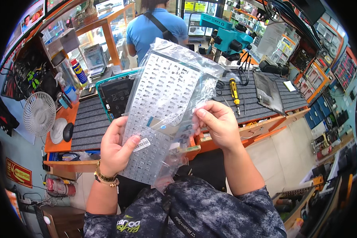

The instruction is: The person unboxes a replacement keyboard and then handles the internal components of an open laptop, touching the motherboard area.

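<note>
While the left hand (118,146) clasped the silver, rectangular, perforated panel (152,107) through its clear plastic bag (205,85) at 8 o'clock, thumb next to a white barcode label (142,144), the right hand (218,121) pinched the bag's film at 3 o'clock. Panel held tilted, mid-view, before the grey ribbed tabletop (87,127). Relative to panel: black, teal-rimmed device (117,95) lay at 10 o'clock; yellow-and-black screwdriver (234,93), between 2 and 3; round white fan (39,113) stood at 9.
</note>
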Demonstrator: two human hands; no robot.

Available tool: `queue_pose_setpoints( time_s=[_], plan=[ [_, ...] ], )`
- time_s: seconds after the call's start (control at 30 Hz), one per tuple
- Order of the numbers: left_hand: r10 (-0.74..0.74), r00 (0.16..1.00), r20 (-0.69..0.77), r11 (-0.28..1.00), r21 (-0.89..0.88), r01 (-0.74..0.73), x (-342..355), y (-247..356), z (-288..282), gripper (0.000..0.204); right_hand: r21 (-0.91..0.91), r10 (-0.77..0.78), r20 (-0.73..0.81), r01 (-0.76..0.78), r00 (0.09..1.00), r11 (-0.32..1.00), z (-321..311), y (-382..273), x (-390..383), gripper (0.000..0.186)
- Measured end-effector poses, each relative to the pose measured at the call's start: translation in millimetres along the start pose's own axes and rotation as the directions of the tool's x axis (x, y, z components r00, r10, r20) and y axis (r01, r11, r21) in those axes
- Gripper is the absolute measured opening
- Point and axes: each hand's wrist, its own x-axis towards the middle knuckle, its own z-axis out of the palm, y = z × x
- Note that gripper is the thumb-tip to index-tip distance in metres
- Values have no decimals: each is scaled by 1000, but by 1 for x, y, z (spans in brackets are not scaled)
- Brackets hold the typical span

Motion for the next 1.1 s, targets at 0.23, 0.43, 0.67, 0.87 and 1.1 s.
queue_pose_setpoints(
  time_s=[0.23,0.43,0.67,0.87,1.1],
  plan=[
    [-64,998,-23,977,-206,58,-3,-19,2,37,190,-80,64,67,995,980,-6,9,2,11],
    [-62,998,-35,941,-336,46,-1,-23,10,37,241,-113,45,99,993,965,-17,26,3,13],
    [-69,998,4,938,-339,66,-1,-25,20,37,-185,-343,-332,296,879,937,4,38,7,21],
    [23,998,-63,966,-256,-38,0,-31,40,35,-138,-397,-446,377,802,916,-2,45,8,21],
    [38,997,-62,978,-205,-50,-7,-30,52,35,-27,-384,-282,393,879,919,7,30,6,27]
  ],
)
